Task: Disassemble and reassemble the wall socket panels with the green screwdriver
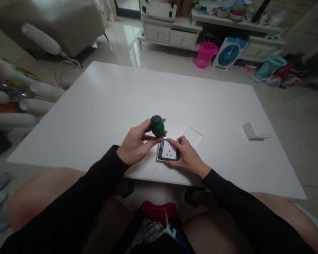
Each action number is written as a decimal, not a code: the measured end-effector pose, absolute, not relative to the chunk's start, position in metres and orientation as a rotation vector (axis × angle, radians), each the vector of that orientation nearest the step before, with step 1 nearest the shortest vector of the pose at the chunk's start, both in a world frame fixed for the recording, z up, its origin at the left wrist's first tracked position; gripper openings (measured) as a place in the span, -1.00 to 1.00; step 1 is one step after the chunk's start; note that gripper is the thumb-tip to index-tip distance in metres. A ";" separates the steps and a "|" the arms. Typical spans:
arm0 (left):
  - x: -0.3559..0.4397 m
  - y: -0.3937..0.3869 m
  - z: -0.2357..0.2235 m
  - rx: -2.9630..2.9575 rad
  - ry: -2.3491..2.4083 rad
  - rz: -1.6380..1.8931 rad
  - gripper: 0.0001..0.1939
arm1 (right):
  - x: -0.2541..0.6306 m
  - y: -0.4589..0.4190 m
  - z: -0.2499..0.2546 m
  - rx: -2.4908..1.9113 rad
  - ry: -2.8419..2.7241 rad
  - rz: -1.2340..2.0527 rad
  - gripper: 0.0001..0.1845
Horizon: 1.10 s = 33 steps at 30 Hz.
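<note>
My left hand is closed around a screwdriver with a green handle and a dark end cap. The tool points down, its shaft mostly hidden by my fingers, toward the left side of a wall socket. That socket has a white face with several slots and a dark surround, and lies near the front edge of the table. My right hand grips the socket from its right side, thumb and fingers on opposite edges. Just beyond my right hand lies a white rectangular cover frame.
A white box-like piece sits at the right of the white table. Beyond the table stand a pink basket, a blue and white fan and a cabinet. White cylindrical objects are at the left.
</note>
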<state>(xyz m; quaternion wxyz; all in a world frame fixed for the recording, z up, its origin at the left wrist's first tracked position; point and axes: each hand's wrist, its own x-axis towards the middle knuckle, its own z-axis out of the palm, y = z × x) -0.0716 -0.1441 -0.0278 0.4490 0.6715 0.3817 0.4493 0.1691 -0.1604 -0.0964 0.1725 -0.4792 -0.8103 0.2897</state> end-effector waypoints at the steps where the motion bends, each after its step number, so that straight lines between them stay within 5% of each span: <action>1: -0.072 -0.144 -0.028 1.677 0.937 1.089 -0.50 | 0.169 -0.161 -0.096 -1.358 -2.303 0.820 -0.01; 7: -0.077 -0.143 -0.029 1.769 0.783 1.060 -0.30 | 0.168 -0.162 -0.096 -1.347 -2.309 0.816 -0.01; 18: -0.067 -0.140 -0.037 1.721 0.811 1.171 -0.66 | 0.166 -0.164 -0.106 -1.334 -2.311 0.794 -0.01; 33: -0.066 -0.142 -0.044 1.607 0.726 1.151 -0.51 | 0.166 -0.161 -0.110 -1.288 -2.287 0.827 -0.05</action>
